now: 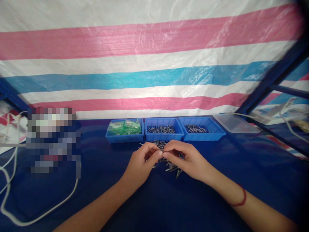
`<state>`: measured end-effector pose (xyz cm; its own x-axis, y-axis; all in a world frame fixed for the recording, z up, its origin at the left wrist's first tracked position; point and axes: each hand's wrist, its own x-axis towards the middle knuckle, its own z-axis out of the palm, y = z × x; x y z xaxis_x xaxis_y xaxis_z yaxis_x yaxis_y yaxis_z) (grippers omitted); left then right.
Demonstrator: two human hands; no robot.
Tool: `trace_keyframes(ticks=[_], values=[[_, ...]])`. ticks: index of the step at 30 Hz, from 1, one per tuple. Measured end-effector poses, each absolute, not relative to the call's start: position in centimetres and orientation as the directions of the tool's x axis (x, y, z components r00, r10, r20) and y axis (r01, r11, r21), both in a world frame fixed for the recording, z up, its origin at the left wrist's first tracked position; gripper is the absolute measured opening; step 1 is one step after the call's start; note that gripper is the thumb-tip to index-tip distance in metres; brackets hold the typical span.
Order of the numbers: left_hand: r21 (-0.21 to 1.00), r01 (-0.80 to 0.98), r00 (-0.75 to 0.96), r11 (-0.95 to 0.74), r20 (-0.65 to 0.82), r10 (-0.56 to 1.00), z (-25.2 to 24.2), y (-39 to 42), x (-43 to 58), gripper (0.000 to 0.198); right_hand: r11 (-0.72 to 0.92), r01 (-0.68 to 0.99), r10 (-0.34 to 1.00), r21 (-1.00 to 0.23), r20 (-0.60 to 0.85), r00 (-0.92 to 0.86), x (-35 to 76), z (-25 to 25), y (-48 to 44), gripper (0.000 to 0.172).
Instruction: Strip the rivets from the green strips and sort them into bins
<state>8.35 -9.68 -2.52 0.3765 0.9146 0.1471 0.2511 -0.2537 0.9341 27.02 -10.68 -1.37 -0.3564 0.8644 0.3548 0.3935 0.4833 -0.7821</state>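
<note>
My left hand (142,161) and my right hand (188,158) meet fingertip to fingertip above a loose pile of thin metal fasteners (172,167). These look like nails or screws. Both hands are closed in a pinch, and whatever is between the fingertips is too small or hidden to name. Just behind the pile stand a middle blue bin (164,138) with many similar fasteners and a right blue bin (205,137) with a smaller heap. In the left blue bin (124,138) lie green-tinted plastic bags (127,127).
A clear plastic lid (236,124) lies right of the bins on the dark blue table (154,206). White cables (48,216) curl across the left side, beside a pixelated area. A striped plastic sheet (145,38) hangs behind, between blue frame posts (267,77).
</note>
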Motion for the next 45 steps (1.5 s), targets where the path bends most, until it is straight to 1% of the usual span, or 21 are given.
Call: trace_keyframes(ticks=[3,5,10,15,18,21,24,27,31,34,42,44,45], values=[[0.959,0.198,0.384,-0.202,0.114,0.916,-2.6,-9.6,8.4,0.021,0.450,0.384,0.890,-0.806,0.371,-0.264,27.0,-1.5,-10.7,0.019],[0.957,0.213,0.388,-0.199,0.104,0.916,-2.5,-9.6,8.4,0.025,0.438,0.378,0.898,-0.816,0.377,-0.227,26.9,-1.6,-10.7,0.018],[0.929,0.295,0.413,-0.224,0.087,0.907,-2.1,-9.7,8.5,0.025,0.440,0.334,0.898,-0.834,0.395,-0.195,26.5,-1.8,-11.0,0.017],[0.931,0.274,0.393,-0.240,0.119,0.912,-1.8,-9.9,8.5,0.022,0.397,0.284,0.916,-0.873,0.357,-0.181,26.1,-1.9,-11.2,0.017],[0.925,0.280,0.455,-0.258,0.109,0.884,-2.0,-9.8,8.4,0.023,0.385,0.269,0.921,-0.883,0.350,-0.170,26.1,-1.9,-11.2,0.017],[0.898,0.330,0.500,-0.291,0.096,0.861,-2.2,-9.7,8.3,0.026,0.393,0.280,0.919,-0.876,0.360,-0.163,26.3,-1.8,-11.1,0.015],[0.882,0.356,0.491,-0.309,0.105,0.865,-2.3,-9.6,8.3,0.026,0.411,0.296,0.911,-0.862,0.374,-0.173,26.4,-1.7,-11.2,0.011],[0.883,0.348,0.429,-0.314,0.148,0.891,-2.3,-9.5,8.3,0.022,0.448,0.328,0.894,-0.832,0.412,-0.178,26.6,-1.7,-11.1,0.010],[0.852,0.369,0.342,-0.370,0.246,0.907,-2.1,-9.4,8.0,0.018,0.526,0.427,0.850,-0.736,0.471,-0.237,26.9,-1.7,-10.8,0.008],[0.809,0.407,0.318,-0.424,0.309,0.896,-2.1,-9.4,7.9,0.016,0.580,0.444,0.814,-0.683,0.500,-0.295,27.1,-1.7,-10.6,0.008],[0.718,0.456,0.358,-0.526,0.392,0.847,-2.0,-9.6,7.9,0.013,0.619,0.438,0.785,-0.652,0.490,-0.380,26.8,-1.7,-10.7,0.011],[0.684,0.487,0.406,-0.543,0.373,0.834,-1.8,-9.6,7.9,0.014,0.617,0.472,0.787,-0.629,0.503,-0.358,27.4,-1.5,-10.3,0.011],[0.652,0.510,0.447,-0.562,0.358,0.820,-1.8,-9.6,7.8,0.018,0.604,0.511,0.794,-0.611,0.517,-0.321,28.0,-1.4,-10.0,0.011]])
